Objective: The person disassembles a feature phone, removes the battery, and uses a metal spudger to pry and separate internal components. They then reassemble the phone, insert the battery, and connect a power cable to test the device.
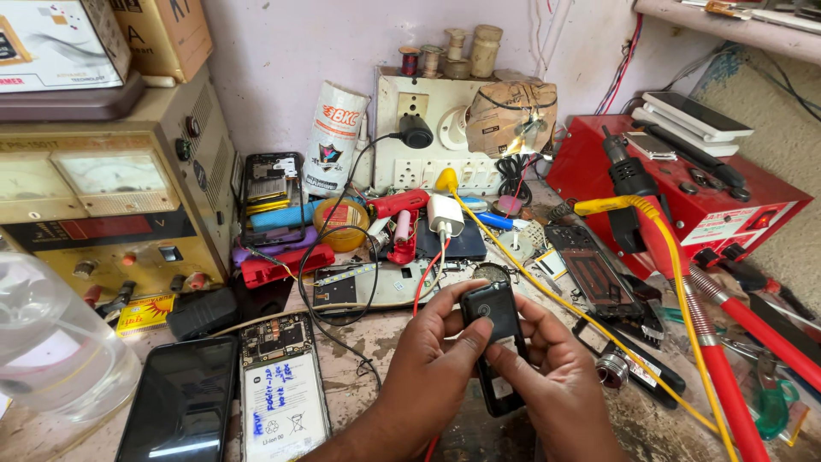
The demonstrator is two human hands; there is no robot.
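Observation:
Both of my hands hold a small black phone over the worn workbench near the front middle. My left hand grips its left side, thumb across the back near the round camera ring. My right hand holds the right side and lower end, fingers pressing the back cover. The lower part of the phone shows an open dark frame between my palms.
An opened phone with a white battery and a black phone lie front left. A power supply unit stands left, a clear bottle beside it. A red station with yellow and red cables fills the right. A socket board stands behind.

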